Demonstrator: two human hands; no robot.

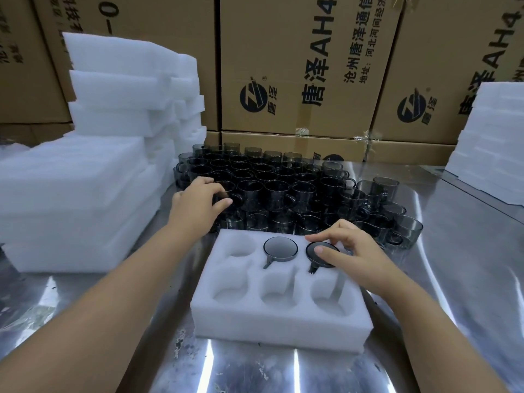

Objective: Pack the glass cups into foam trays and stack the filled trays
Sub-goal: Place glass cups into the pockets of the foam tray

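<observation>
A white foam tray with six round pockets lies on the steel table in front of me. One dark glass cup sits in the far middle pocket, handle toward me. My right hand holds a second cup by its rim in the far right pocket. The other pockets hold nothing. Behind the tray stand several smoky glass cups packed close together. My left hand grips one cup at the near left edge of that group.
A tall pile of foam trays fills the left side, with more foam stacked behind it. Another foam stack stands at the right. Cardboard boxes wall off the back. The steel table shines in front.
</observation>
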